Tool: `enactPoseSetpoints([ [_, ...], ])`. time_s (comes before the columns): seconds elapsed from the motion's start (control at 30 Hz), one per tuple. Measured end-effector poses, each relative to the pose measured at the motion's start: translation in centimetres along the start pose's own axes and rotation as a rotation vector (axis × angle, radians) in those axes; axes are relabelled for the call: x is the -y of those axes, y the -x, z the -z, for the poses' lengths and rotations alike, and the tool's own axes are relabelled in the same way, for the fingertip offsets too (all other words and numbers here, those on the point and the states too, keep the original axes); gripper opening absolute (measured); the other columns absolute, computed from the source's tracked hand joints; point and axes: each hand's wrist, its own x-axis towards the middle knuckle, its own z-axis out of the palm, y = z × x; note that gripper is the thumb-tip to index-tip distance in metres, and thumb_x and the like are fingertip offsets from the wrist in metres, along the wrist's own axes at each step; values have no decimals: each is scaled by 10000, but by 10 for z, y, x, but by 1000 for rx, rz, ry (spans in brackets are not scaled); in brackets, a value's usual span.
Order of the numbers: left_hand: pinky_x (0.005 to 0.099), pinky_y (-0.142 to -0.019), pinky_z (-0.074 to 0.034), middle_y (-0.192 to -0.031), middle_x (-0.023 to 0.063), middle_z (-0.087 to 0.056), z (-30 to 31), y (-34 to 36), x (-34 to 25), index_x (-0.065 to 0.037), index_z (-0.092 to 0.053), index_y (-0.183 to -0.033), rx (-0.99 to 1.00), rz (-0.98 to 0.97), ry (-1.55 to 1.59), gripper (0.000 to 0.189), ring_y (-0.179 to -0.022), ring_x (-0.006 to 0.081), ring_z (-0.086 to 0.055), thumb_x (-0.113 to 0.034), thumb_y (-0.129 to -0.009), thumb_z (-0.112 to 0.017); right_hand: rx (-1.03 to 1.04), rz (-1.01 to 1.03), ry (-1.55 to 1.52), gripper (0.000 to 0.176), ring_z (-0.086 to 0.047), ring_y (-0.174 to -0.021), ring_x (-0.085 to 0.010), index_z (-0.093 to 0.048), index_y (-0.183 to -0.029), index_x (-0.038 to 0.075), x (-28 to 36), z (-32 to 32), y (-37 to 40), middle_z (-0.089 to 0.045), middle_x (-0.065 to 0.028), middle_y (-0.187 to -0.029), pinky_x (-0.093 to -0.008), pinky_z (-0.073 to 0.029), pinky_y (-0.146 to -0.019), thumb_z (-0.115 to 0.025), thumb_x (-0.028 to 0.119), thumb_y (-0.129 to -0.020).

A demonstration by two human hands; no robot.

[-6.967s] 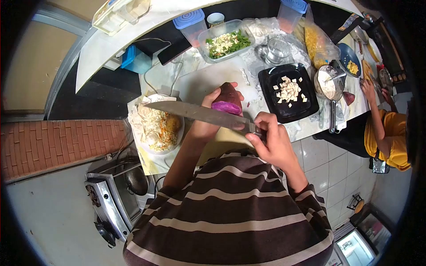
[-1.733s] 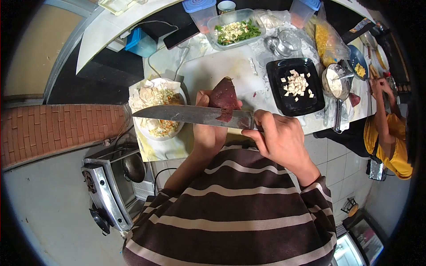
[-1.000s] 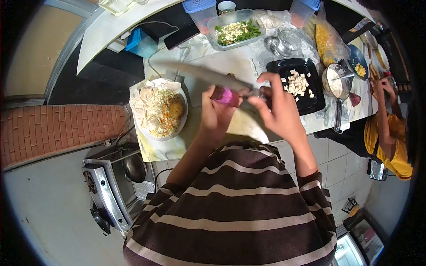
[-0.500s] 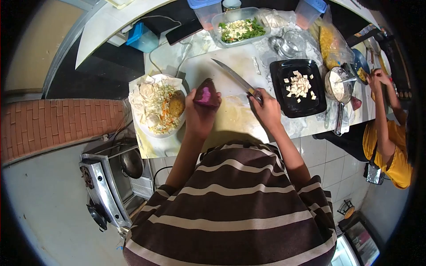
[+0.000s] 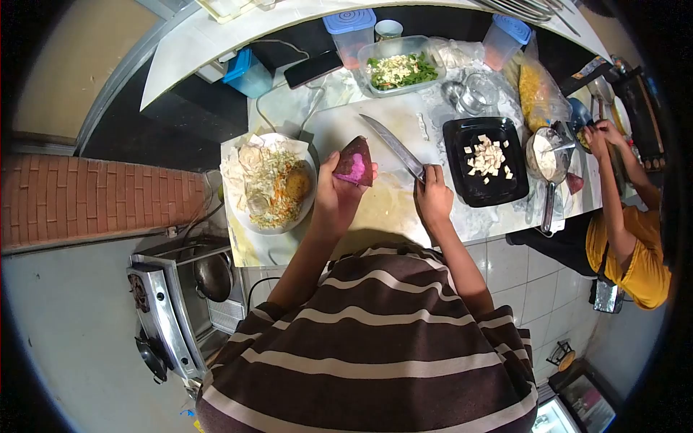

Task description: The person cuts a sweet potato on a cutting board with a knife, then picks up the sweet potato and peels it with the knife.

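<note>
My left hand (image 5: 339, 196) is closed around a piece of purple sweet potato (image 5: 356, 162), dark-skinned with a bright purple patch bared on its side. In my right hand (image 5: 435, 196) is a knife (image 5: 393, 146), gripped by the handle, its blade slanting up and left over the white cutting board (image 5: 339, 123). Blade and sweet potato are apart. Right of the knife, a black tray (image 5: 498, 191) holds small pale cubes. On my left stands a plate (image 5: 278, 228) of shredded vegetables, pale wrappers and a browned round piece.
Behind the board are a clear container (image 5: 390, 88) of greens, blue-lidded tubs (image 5: 352, 43) and a phone (image 5: 312, 68). A saucepan (image 5: 548, 189) of white batter sits at right. Beside it, another person in a yellow shirt (image 5: 626, 252) works with both hands.
The sweet potato has tilted in my left hand. My right hand has drawn its grip closer on the knife, the blade now steeper. The view has shifted slightly.
</note>
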Motion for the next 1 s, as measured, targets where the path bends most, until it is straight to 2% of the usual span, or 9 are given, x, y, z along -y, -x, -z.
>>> enactPoseSetpoints([
  [0.23,398,-959,-467,-1069,142,-649,8,10,-9,20,-545,-1217,-15,-30,61,426,-985,265,-629,-340,-1009,-455,8,53,24,314,-670,-723,-360,-556,-1131,65,0,1,-1,-583,-123,-1118,-469,-551,-620,-637,172,-847],
  [0.37,411,-957,-471,-1094,143,-647,27,18,-24,33,-538,-1237,-93,-40,16,443,-1010,280,-622,-337,-1005,-462,-153,83,-255,284,-660,-748,-376,-606,-1083,-10,-1,0,-6,-650,-216,-909,-420,-522,-634,-664,33,-808],
  [0.4,425,-961,-467,-1120,145,-645,32,19,-29,37,-537,-1251,-102,-48,-11,453,-1028,294,-613,-335,-1003,-460,-140,20,-363,235,-647,-647,-314,-621,-1025,-28,7,6,-10,-643,-241,-798,-382,-488,-597,-697,33,-811],
  [0.53,428,-967,-469,-1130,149,-643,52,22,-38,39,-535,-1251,-99,-42,5,455,-1031,298,-618,-335,-1003,-459,-129,-81,-445,207,-520,-506,-194,-648,-978,-29,26,11,-35,-616,-210,-689,-347,-449,-537,-712,137,-873],
  [0.63,428,-963,-474,-1133,152,-642,59,23,-39,41,-533,-1251,-63,-43,-22,453,-1026,301,-621,-331,-1007,-453,-149,-16,-403,212,-523,-501,-195,-655,-988,-21,33,0,-49,-607,-204,-674,-344,-447,-531,-710,150,-876],
  [0.67,426,-968,-474,-1130,155,-642,62,22,-38,43,-532,-1250,-42,-28,5,449,-1026,299,-621,-327,-1009,-446,-36,-101,-362,223,-656,-678,-385,-670,-1005,-11,34,0,-52,-653,-251,-797,-419,-489,-597,-699,162,-868],
  [0.9,393,-971,-468,-1105,135,-635,50,16,-39,24,-540,-1208,-23,76,71,397,-1046,260,-603,-313,-1009,-469,-294,132,-373,292,-672,-770,-363,-683,-962,-44,56,13,-44,-686,-202,-965,-397,-502,-636,-727,226,-863],
  [0.97,399,-975,-471,-1119,150,-634,46,11,-41,26,-538,-1232,-7,108,89,424,-1047,272,-604,-328,-1013,-453,-197,12,-440,333,-649,-674,-316,-681,-948,-61,69,31,-35,-682,-171,-944,-370,-486,-589,-733,259,-869],
  [1.0,406,-979,-475,-1134,165,-632,46,9,-39,28,-535,-1256,-1,137,107,451,-1047,285,-605,-342,-1018,-438,-150,-12,-450,308,-566,-556,-216,-675,-932,-55,80,46,-30,-659,-149,-837,-332,-429,-513,-717,247,-891],
])
